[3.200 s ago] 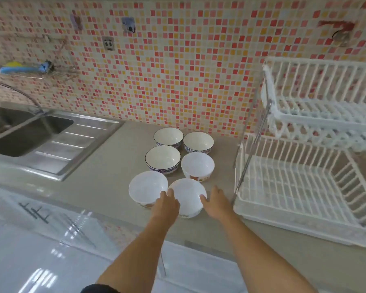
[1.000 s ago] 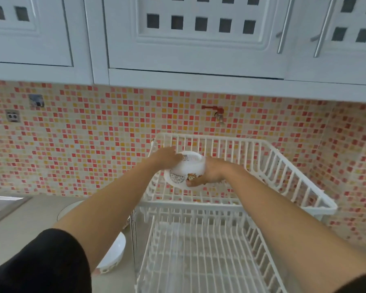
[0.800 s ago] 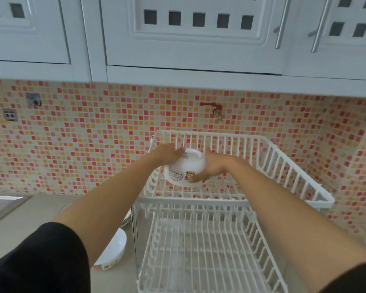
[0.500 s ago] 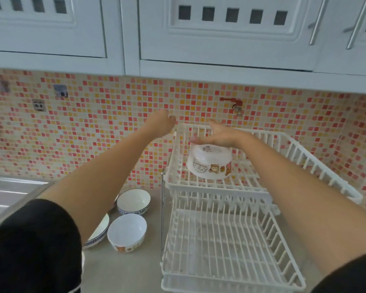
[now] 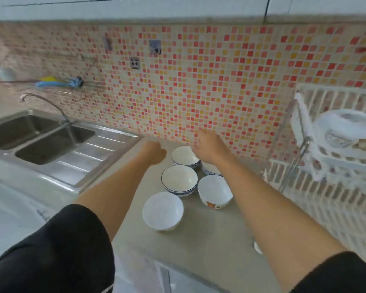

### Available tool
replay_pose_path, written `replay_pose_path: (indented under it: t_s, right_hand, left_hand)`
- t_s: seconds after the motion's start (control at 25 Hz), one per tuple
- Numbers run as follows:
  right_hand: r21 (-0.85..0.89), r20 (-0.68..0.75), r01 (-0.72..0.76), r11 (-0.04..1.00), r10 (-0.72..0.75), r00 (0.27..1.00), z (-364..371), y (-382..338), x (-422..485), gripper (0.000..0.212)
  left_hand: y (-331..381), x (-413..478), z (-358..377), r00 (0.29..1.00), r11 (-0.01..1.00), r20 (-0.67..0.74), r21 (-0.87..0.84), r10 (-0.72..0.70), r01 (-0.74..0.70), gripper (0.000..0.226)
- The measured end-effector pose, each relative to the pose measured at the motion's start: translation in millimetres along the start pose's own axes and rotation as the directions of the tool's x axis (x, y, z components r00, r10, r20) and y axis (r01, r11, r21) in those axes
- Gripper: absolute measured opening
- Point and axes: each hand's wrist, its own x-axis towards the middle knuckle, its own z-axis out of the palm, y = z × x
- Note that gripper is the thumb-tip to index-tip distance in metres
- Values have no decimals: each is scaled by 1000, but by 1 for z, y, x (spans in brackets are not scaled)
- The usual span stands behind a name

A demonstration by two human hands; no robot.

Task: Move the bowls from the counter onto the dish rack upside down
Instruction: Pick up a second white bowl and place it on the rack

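Observation:
Several bowls stand upright on the grey counter (image 5: 199, 246): a plain white bowl (image 5: 162, 211) nearest me, a white bowl with a picture (image 5: 215, 191) to its right, a blue-rimmed bowl (image 5: 179, 180) behind, and another blue-rimmed bowl (image 5: 184, 155) at the back. A further bowl (image 5: 209, 168) is partly hidden under my right wrist. One white bowl (image 5: 344, 132) lies upside down on the upper tier of the white dish rack (image 5: 325, 199). My left hand (image 5: 154, 152) hovers with fingers curled left of the back bowl, holding nothing. My right hand (image 5: 209, 146) is open above the back bowls.
A steel double sink (image 5: 40, 140) with a tap (image 5: 42, 102) lies on the left. A blue and yellow brush (image 5: 55, 82) hangs on the mosaic wall. The rack's lower tier (image 5: 336, 218) stands at the right, close to the bowls.
The bowl was let go upside down on the rack's upper tier. Both hands left it and swung down and left over the bowls on the counter. The view dropped to the counter.

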Motion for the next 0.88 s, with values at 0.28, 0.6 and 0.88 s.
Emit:
replay_pose_path:
  t_s: [0.28, 0.6, 0.88]
  right_hand:
    - [96, 384, -429, 898, 364, 849, 195, 9, -44, 63]
    - [297, 615, -455, 840, 196, 764, 176, 6, -58, 33]
    - [634, -50, -134, 762, 213, 976, 1, 6, -49, 30]
  left_hand:
    - [-98, -15, 146, 954, 993, 275, 35, -121, 116, 42]
    - [-99, -29, 109, 919, 938, 381, -271, -102, 217, 37]
    - [1, -55, -50, 946, 828, -273, -478, 177, -293, 47]
